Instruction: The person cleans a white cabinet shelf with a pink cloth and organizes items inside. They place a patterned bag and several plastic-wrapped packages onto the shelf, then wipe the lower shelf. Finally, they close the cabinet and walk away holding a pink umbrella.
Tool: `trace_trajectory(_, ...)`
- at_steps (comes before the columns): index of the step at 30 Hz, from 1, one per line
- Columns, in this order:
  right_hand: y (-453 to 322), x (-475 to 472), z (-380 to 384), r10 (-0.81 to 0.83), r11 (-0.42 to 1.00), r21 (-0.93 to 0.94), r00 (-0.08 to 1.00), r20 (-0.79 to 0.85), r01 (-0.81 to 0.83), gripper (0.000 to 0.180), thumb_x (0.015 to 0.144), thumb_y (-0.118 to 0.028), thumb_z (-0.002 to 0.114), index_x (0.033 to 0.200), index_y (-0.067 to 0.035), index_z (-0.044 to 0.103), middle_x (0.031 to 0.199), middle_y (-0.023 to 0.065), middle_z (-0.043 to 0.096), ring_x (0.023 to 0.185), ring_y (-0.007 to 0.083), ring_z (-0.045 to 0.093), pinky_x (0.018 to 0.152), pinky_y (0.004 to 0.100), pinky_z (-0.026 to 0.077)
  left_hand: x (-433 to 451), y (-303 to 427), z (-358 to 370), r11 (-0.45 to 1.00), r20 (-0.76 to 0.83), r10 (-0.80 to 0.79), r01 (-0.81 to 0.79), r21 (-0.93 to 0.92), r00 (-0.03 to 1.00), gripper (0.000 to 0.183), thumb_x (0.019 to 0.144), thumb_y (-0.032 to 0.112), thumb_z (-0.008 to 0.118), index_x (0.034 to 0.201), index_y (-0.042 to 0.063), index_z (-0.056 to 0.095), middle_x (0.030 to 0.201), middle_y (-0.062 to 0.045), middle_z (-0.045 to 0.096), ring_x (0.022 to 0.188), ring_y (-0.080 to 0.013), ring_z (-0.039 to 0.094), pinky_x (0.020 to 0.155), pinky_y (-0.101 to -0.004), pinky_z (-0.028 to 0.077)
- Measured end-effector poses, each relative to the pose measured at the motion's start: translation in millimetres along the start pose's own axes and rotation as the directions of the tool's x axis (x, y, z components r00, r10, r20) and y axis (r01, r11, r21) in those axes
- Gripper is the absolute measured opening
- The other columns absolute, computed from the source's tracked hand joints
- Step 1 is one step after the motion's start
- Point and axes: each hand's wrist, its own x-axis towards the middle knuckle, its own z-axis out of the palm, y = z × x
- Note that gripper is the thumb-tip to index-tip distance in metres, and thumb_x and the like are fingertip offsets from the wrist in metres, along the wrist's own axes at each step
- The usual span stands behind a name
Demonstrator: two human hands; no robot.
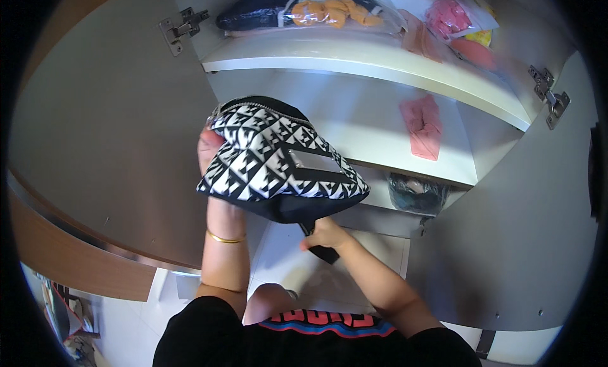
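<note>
A zippered fabric bag [256, 153] with a black-and-white geometric pattern is held up before me, in front of the cabinet shelves. It has a dark base and a framed metal plate on its side. My left hand [209, 146] grips the bag's left side, its thumb on the patterned cloth and its other fingers hidden behind. Below the bag, my right hand [324, 235] is closed around a black strap [325, 254], whose end hangs down past the fingers. Part of the zipper shows along the bag's upper edge.
Cabinet doors stand open at left [109, 143] and right [513, 234], with metal hinges. On the upper shelf [332, 51] lie plastic-wrapped dark and orange items [332, 11] and pink bundles [449, 17]. A folded pink cloth [422, 127] rests on the middle shelf; lower sits a dark plastic bag [418, 193].
</note>
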Motion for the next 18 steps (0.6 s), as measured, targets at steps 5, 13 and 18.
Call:
trace_trajectory(5,18.1,34.4,44.1,-0.029,0.991,-0.131,0.975,-0.220,0.000,0.091,0.057,-0.035,0.079,0.128,-0.001,0.033,0.128,0.0128,0.038,0.120,0.0244,0.032,0.102,0.0346,0.023,-8.2,-0.8,30.3,0.811,0.218,-0.213,0.296,-0.505,0.953,0.070,0.079,0.063,0.043,0.113,0.001,0.050,0.106,-0.013,0.058,0.100,-0.0220,0.055,0.085,-0.0385,0.047)
trace_trajectory(13,-47.9,37.5,-12.6,0.359,0.597,0.792,0.841,-0.404,0.126,0.037,0.081,-0.021,0.058,0.110,-0.002,0.046,0.103,0.0117,0.054,0.098,0.0218,0.051,0.088,0.0320,0.041,-32.5,8.8,-8.8,0.832,0.369,-0.274,0.411,-0.372,0.888,0.075,0.077,0.066,0.045,0.113,0.001,0.053,0.117,-0.018,0.054,0.110,-0.0322,0.050,0.094,-0.0477,0.038)
trace_trajectory(18,-129.4,80.3,-113.0,0.178,0.956,0.280,0.938,-0.297,-0.093,0.020,0.081,-0.014,0.051,0.093,0.001,0.057,0.089,0.0107,0.061,0.085,0.0210,0.057,0.077,0.0307,0.049,-25.9,30.1,-23.8,0.815,0.520,-0.175,-0.174,0.553,0.836,0.066,0.041,0.056,0.077,0.071,-0.001,0.062,0.058,-0.005,0.049,0.057,-0.0184,0.046,0.065,-0.0331,0.039)
